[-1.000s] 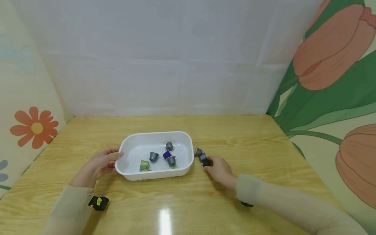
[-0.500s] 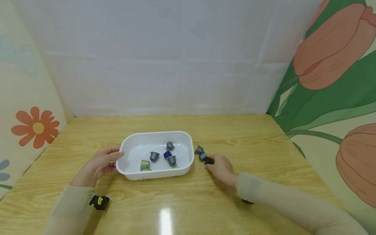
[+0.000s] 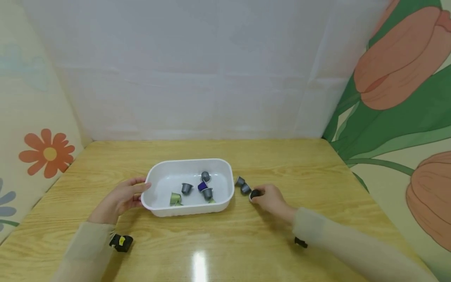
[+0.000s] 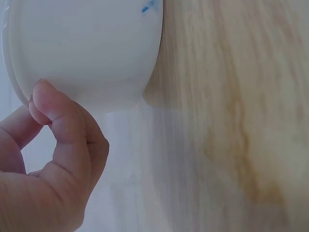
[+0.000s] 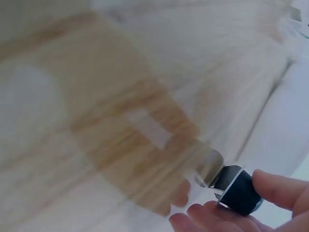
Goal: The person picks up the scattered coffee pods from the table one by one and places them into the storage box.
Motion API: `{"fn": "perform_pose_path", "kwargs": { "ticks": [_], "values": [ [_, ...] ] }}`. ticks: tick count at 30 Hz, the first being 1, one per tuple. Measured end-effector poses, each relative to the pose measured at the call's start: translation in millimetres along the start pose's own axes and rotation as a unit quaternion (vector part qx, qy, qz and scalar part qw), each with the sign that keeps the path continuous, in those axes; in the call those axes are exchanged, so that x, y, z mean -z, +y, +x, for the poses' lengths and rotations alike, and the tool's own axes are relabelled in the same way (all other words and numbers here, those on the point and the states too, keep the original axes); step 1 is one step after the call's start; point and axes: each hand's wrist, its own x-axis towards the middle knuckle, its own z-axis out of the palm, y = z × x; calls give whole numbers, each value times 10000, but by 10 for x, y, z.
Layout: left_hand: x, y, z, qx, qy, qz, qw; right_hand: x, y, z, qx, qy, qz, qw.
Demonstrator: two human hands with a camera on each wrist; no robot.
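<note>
A white rectangular tray (image 3: pixel 190 209) lies on the table with several coffee capsules inside. My left hand (image 3: pixel 128 194) grips its left end; in the left wrist view the thumb and fingers (image 4: pixel 50 99) pinch the rim. Just right of the tray, my right hand (image 3: pixel 271 199) pinches a black coffee capsule (image 3: pixel 256 193) between thumb and fingertips, on its side at or near the table surface. Two grey capsules lie side by side between it and the tray: one nearer the tray (image 3: pixel 240 181), the other (image 3: pixel 245 189) closer to my fingers. In the right wrist view the black capsule (image 5: pixel 243 194) shows its pale rim.
Inside the tray are grey capsules (image 3: pixel 186 188), a purple capsule (image 3: pixel 202 186) and green capsules (image 3: pixel 175 198), some partly hidden by the front wall. A white backdrop (image 3: pixel 211 98) stands behind the wooden table (image 3: pixel 169 250); flower-patterned panels (image 3: pixel 384 141) flank it.
My right hand has drawn the black capsule a little to the right, away from the two grey ones. My left hand stays on the tray, and the head view has shifted slightly.
</note>
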Motion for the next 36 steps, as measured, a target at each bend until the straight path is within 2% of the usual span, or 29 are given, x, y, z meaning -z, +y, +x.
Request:
{"fn": "perform_pose_path", "kwargs": {
  "ticks": [7,16,25,36],
  "values": [
    [-7,-11,16,20,-20,-70,10000,123,-75,-53,-134,-108,215,9996],
    [-3,5,25,25,-24,-121,9999,224,-128,-49,-31,-55,331,9994],
    [10,-5,28,-1,-29,-53,10000,279,-245,-54,-192,-89,1051,9942],
    [-7,0,11,-16,-46,-124,9999,283,-389,-40,-332,-118,1572,9869]
  ]
}}
